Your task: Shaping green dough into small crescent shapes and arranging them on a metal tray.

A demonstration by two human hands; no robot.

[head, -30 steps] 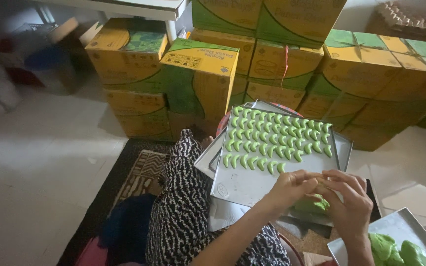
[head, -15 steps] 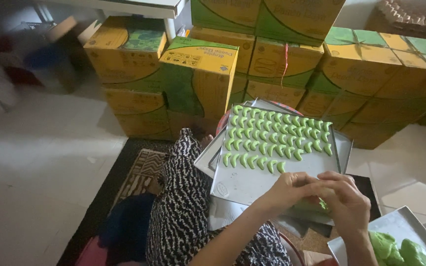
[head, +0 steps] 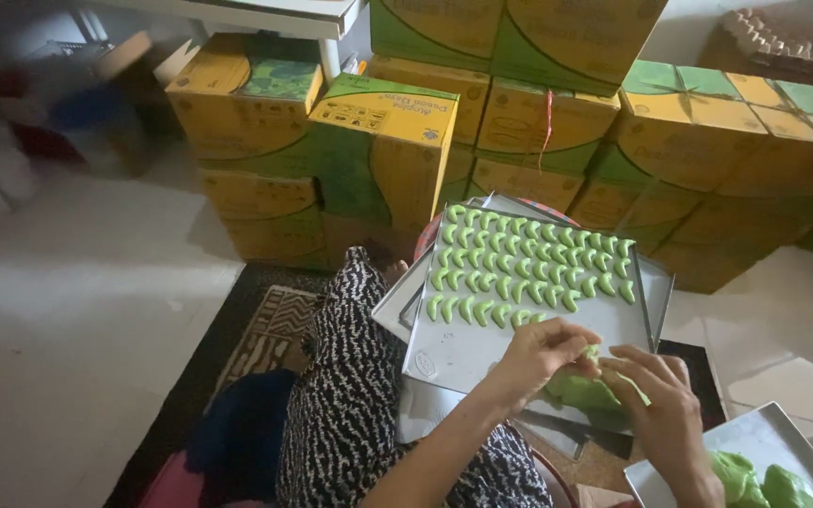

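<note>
Pinched green dough (head: pixel 581 388) between left hand (head: pixel 536 356) and right hand (head: pixel 662 414), both closed on it (judged soft, sticky); pinched lightly at edge, just below 5 rows on tray (head: pixel 482 353).

Your left hand (head: pixel 534 356) and right hand (head: pixel 662 406) meet over the near edge of the metal tray (head: pixel 463 353), fingers pinching a lump of green dough (head: pixel 581 388). Rows of green crescent pieces (head: pixel 529 263) fill the tray's far half. Yellow-green cartons (head: pixel 378 150) stack beyond the tray.
</note>
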